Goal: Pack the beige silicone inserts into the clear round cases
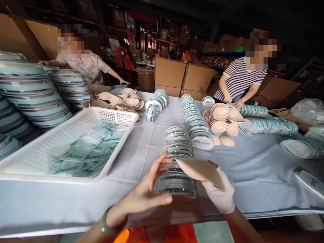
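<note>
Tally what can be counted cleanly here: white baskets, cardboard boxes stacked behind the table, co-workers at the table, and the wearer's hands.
White basket: 1
Cardboard boxes: 4
Co-workers at the table: 2
Hands, left hand bare and right hand gloved, both at the stack of clear lids: 2
Total: 9

Basket (76,135) of sachets (88,152) at left on the surface (253,168), case stack (178,152) right of it, pad pile (222,118) farther right.
</note>
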A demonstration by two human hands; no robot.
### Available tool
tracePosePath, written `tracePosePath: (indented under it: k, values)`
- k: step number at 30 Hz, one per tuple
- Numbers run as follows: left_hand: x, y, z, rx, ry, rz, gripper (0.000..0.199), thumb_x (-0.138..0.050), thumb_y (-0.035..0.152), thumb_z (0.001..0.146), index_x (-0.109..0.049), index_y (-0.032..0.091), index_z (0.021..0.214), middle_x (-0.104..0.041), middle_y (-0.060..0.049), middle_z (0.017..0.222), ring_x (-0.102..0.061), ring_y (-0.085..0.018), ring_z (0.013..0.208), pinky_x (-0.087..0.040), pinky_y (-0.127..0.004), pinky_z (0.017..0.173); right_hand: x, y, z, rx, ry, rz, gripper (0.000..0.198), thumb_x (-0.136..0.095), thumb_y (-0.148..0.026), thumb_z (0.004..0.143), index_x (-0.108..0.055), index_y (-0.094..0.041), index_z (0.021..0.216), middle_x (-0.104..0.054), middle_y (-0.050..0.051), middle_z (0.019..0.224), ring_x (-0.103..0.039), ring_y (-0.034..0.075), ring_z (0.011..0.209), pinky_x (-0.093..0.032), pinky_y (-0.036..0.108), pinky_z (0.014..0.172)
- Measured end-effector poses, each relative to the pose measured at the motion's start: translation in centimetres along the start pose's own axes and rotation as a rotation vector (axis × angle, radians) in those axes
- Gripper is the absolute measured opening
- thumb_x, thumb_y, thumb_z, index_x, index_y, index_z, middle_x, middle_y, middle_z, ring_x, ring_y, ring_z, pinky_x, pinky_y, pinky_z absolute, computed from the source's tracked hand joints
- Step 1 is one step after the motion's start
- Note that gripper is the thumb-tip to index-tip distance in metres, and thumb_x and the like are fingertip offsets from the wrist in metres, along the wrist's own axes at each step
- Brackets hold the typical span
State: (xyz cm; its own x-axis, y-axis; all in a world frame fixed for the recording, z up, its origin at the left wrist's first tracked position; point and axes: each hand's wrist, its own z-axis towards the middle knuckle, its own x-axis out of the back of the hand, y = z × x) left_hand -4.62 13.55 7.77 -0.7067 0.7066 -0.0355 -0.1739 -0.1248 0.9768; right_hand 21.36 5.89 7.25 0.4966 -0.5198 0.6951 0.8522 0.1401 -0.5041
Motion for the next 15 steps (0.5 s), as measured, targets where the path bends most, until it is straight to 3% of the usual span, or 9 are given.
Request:
tracePosePath:
  k: [3,5,7,9,11,15]
  values:
    - [-0.6,-4.9,-2.0,0.097,0.160,0.383,0.096,-0.091,0.033,0.065,-0.049,0.029,0.151,-0.047,-0.014,0.150,-0.043,-0.040,0.145,-0.039,-0.058,0.121,0.0,1.9,-0.6,-0.057,0.015,0.043,0.039,-0.046,-0.046,0.096,-0.073,-0.018,0.100,-0.077,0.012,0.083,-0.074,0.025,0.070,-0.064,0.035,0.063]
    - [-1.5,-7.8,-2.9,0.149,0.204,0.490,0.084,-0.084,0.028,0.069,-0.053,0.026,0.147,-0.051,-0.015,0.140,-0.050,-0.039,0.137,-0.044,-0.058,0.117,0.8,1.7,-0.2,-0.040,-0.229,0.130,0.035,-0.050,-0.047,0.094,-0.072,-0.020,0.086,-0.075,0.007,0.076,-0.072,0.022,0.067,-0.061,0.030,0.063]
    - [-2.3,-9.4,-3.3,0.160,0.223,0.534,0.076,-0.077,0.025,0.074,-0.054,0.026,0.147,-0.054,-0.014,0.134,-0.054,-0.037,0.131,-0.047,-0.057,0.113,2.0,0.7,0.7,-0.022,-0.593,0.146,0.034,-0.051,-0.045,0.097,-0.072,-0.021,0.086,-0.075,0.002,0.077,-0.072,0.019,0.071,-0.056,0.025,0.065]
    - [-2.9,-10.0,-3.6,0.158,0.226,0.554,0.073,-0.075,0.022,0.075,-0.055,0.027,0.146,-0.055,-0.013,0.130,-0.057,-0.036,0.126,-0.049,-0.056,0.110,3.2,-0.6,1.8,0.005,-0.862,0.001,0.030,-0.049,-0.039,0.101,-0.074,-0.024,0.093,-0.077,0.000,0.084,-0.074,0.018,0.077,-0.051,0.024,0.064]
    - [-3.3,-10.2,-3.7,0.154,0.235,0.557,0.073,-0.074,0.020,0.075,-0.056,0.028,0.144,-0.055,-0.013,0.128,-0.057,-0.035,0.122,-0.050,-0.056,0.109,3.6,-2.0,2.8,0.092,-0.994,-0.272,0.019,-0.055,-0.025,0.098,-0.074,-0.025,0.101,-0.078,0.001,0.090,-0.075,0.020,0.081,-0.048,0.024,0.063]
    - [-4.0,-11.0,-4.1,0.107,0.250,0.569,0.082,-0.077,0.017,0.070,-0.051,0.026,0.148,-0.053,-0.013,0.128,-0.055,-0.035,0.122,-0.049,-0.057,0.108,1.9,-4.3,3.9,0.333,-1.197,-0.725,0.024,-0.057,-0.004,0.088,-0.070,-0.019,0.100,-0.076,0.009,0.088,-0.076,0.028,0.078,-0.044,0.029,0.056]
